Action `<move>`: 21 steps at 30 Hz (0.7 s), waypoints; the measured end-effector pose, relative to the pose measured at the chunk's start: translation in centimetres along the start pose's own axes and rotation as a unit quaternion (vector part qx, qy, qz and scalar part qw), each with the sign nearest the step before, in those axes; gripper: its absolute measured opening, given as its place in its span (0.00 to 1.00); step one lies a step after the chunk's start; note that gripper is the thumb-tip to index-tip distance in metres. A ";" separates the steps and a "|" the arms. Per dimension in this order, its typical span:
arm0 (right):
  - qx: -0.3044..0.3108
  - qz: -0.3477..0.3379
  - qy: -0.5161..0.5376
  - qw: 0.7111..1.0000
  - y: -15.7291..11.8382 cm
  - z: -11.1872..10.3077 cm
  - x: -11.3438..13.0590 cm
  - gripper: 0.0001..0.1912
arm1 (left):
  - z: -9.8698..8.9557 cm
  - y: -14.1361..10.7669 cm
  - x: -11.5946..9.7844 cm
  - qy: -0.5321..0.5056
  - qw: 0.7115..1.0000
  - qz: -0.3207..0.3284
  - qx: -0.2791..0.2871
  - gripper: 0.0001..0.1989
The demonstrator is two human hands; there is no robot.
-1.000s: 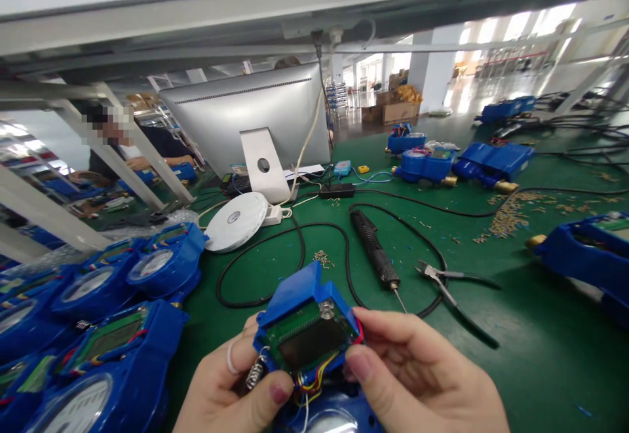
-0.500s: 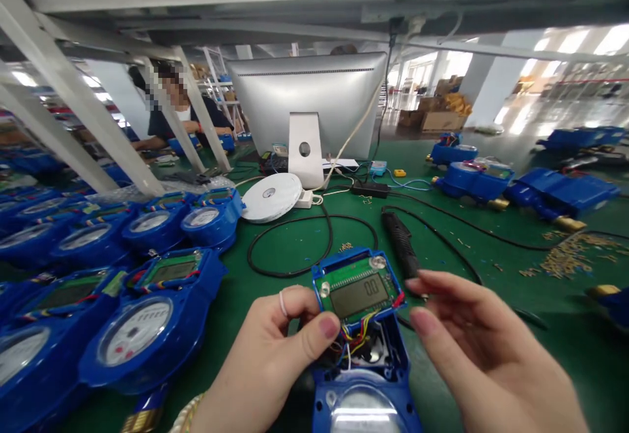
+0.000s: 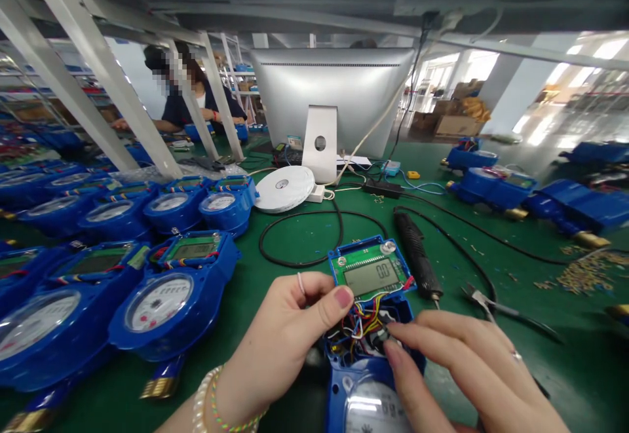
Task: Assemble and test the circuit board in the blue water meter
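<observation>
A blue water meter (image 3: pixel 339 394) lies before me with its wiring compartment uncovered. My left hand (image 3: pixel 289 335) grips the tilted-up display module (image 3: pixel 371 277), thumb on its lower left edge; the screen reads 0.0. Thin coloured wires (image 3: pixel 363 320) run from this module down into the compartment. There, the thumb and forefinger of my right hand (image 3: pixel 462 367) are pinched close together among the wires, at a small dark part I cannot make out. Behind the right hand lie a black electric screwdriver (image 3: pixel 417 253) and a pair of cutters (image 3: pixel 484 299).
Rows of blue meters (image 3: pixel 171 308) stand on the left, and more meters (image 3: pixel 496 187) at the right. A white reel (image 3: pixel 285 188), black cable and monitor (image 3: pixel 334 92) are ahead. Loose brass screws (image 3: pixel 592 276) are scattered at right. Another person (image 3: pixel 196 102) sits beyond the frame posts.
My right hand has moved from beside the screwdriver tip into the open compartment, its fingers closing at the wires. My left hand still holds the display module. The camera view has shifted slightly left.
</observation>
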State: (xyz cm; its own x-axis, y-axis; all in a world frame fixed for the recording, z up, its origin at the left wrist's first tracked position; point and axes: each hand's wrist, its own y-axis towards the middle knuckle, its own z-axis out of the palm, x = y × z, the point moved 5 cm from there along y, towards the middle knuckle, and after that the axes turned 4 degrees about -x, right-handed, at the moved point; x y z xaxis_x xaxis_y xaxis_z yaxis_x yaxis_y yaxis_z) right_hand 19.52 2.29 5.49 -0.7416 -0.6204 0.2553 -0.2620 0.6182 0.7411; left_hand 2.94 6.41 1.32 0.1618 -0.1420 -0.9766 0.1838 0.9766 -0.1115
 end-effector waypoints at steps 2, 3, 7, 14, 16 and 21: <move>-0.001 0.005 -0.001 1.000 0.3 0.1 0.2 0.11 | 0.0 -0.1 0.0 0.009 1.000 0.001 -0.002 0.19; 0.001 0.019 0.003 1.000 0.4 0.2 0.3 0.10 | 0.0 -0.1 0.0 0.015 1.000 0.002 -0.003 0.19; 0.025 0.109 0.052 0.992 0.9 0.9 0.2 0.05 | 0.1 -0.5 0.0 0.046 0.999 0.008 -0.004 0.19; 0.081 0.227 0.139 0.961 0.7 1.6 -0.1 0.03 | 0.3 -0.4 -0.5 0.077 0.997 0.025 -0.014 0.19; 0.093 0.243 0.143 0.955 0.8 1.6 -0.2 0.04 | 0.3 -0.3 -0.5 0.076 0.997 0.027 -0.014 0.19; 0.114 0.255 0.175 0.944 1.1 2.0 -0.3 0.07 | 0.5 -0.1 -0.2 0.033 0.999 0.019 0.010 0.18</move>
State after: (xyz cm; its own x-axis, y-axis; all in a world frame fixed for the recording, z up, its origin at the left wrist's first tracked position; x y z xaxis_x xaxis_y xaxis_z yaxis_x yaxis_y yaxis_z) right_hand 18.22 4.18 4.98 -0.5683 -0.3105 0.7620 -0.0810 0.9427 0.3237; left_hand 3.34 6.24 1.62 0.1060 -0.0927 -0.9900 0.1989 0.9775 -0.0702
